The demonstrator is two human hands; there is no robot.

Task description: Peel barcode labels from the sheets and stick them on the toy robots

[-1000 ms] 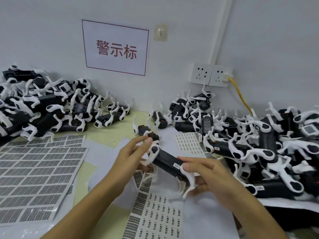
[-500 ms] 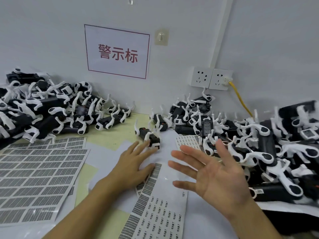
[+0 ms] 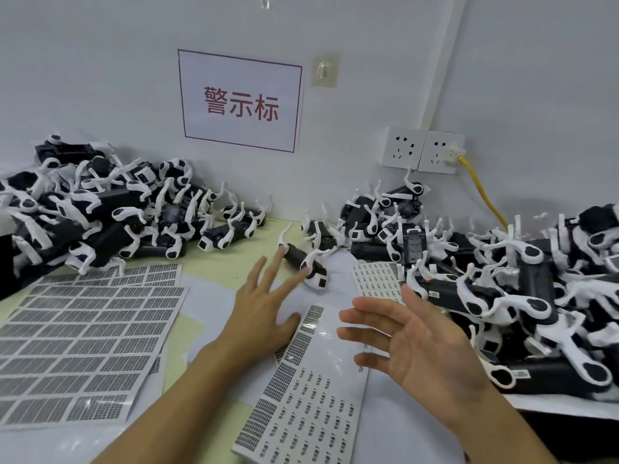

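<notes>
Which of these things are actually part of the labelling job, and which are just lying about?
Part of the job:
- toy robot by the left hand
- piles of toy robots
- label sheet under the open right hand
- big label sheets

Just there:
- wall sign
- sockets with yellow cable
- wall hook

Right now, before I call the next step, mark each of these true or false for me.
1. Both hands are empty. True: the left hand and right hand hold nothing, fingers spread.
2. The left hand reaches toward a lone toy robot on the table. True.
3. The yellow cable is plugged into the left wall socket. False: it goes into the right socket.
4. The big label sheet lies to the right of the hands. False: it lies to their left.
5. Toy robots are heaped only on the right. False: there is a left pile and a right pile.
</notes>
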